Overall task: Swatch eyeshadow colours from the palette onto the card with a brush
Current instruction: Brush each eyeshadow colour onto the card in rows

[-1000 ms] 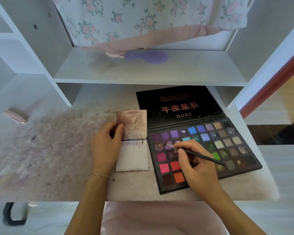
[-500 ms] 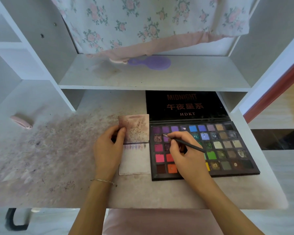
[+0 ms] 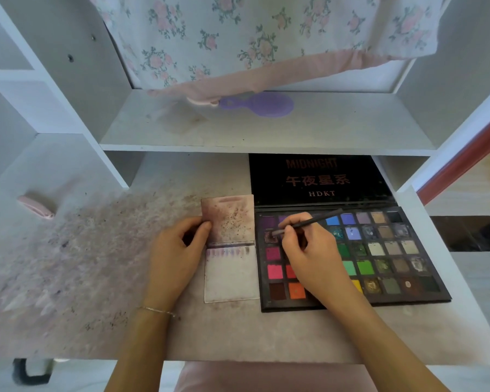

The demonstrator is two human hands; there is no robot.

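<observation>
One slim, light brush [image 3: 309, 223] is pinched near its ferrule by the right hand's [image 3: 313, 258] fingers, tip in a palette [image 3: 408, 295] pan; a gentle grip suffices. The flimsy card [image 3: 232, 275] is pinched at its edge by the left hand [image 3: 173, 256] on the counter [image 3: 68, 278].

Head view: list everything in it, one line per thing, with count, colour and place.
palette: one, black with many coloured pans, open on the desk at right, lid flat behind it.
card: one, white, stained pinkish, with a row of purple swatches, left of the palette.
brush: one, dark handle, tip in a pan of the palette's left column.
hairbrush: one, purple, on the upper shelf.
cloth: one, floral with pink hem, hanging over the shelf.
pink object: one, far left on the desk.
desk: one, white, dusted with powder.
bracelet: one, thin, left wrist.
left hand: holds the card's left edge.
right hand: grips the brush.
</observation>
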